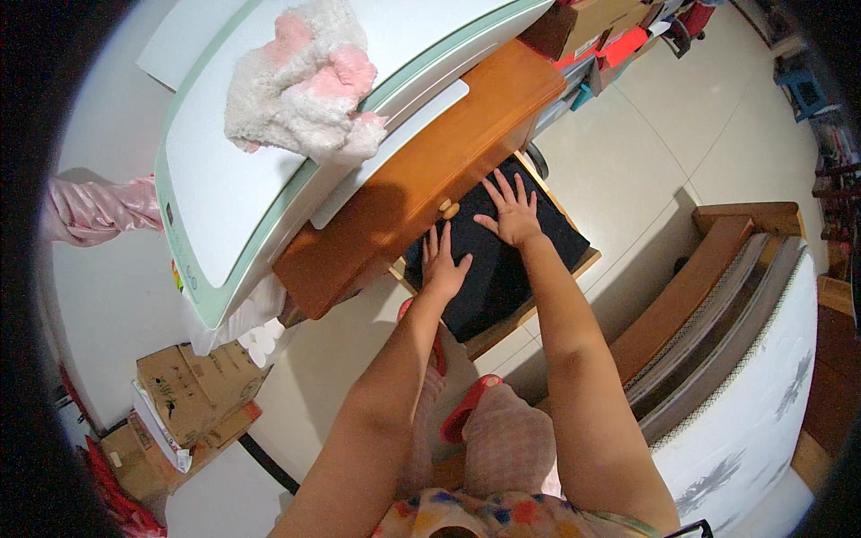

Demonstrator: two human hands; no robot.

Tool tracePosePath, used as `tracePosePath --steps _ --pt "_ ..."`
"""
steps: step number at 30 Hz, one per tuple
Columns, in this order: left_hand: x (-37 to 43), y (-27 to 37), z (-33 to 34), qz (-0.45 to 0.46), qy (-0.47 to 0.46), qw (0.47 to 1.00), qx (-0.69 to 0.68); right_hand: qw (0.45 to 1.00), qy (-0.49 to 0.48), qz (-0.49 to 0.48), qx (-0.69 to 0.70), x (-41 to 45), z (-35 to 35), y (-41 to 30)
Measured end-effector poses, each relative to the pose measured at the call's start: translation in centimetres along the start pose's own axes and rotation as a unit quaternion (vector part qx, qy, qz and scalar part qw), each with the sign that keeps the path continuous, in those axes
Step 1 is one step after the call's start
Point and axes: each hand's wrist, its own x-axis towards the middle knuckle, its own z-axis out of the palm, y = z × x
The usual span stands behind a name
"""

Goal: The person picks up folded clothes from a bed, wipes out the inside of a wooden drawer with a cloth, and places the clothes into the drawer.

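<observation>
Black folded cloth [494,282] lies in an open wooden drawer [592,259] of a brown wooden cabinet [484,128]. My left hand [444,265] rests flat on the near left part of the cloth, fingers spread, just below the cabinet's round knob [448,210]. Farther right, my right hand [514,212] presses palm-down on the same cloth with its fingers apart. Neither hand grasps anything. On top of the cabinet stands a white appliance with a green rim [222,262], and a white and pink fluffy cloth [303,87] lies over it.
A bed with a white mattress [753,403] stands on the right. Cardboard boxes [202,390] are stacked at the lower left, and more boxes [599,27] stand beyond the cabinet. Red slippers [467,410] are on my feet below the drawer. A blue stool [800,91] is at the far right.
</observation>
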Motion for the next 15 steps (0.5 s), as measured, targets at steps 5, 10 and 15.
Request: tracePosePath --steps 5,10,15 --pt "-3.0 -0.6 -0.8 -0.011 0.017 0.999 0.034 0.967 0.205 0.000 0.155 -3.5 -2.2 0.1" --pt "-5.6 0.8 -3.1 -0.044 -0.049 0.996 0.066 0.912 0.312 0.196 0.179 -13.9 -1.1 3.3" --pt "-9.6 2.5 -4.2 -0.040 -0.129 0.988 0.073 0.867 0.252 0.285 0.321 -19.2 3.7 5.0"
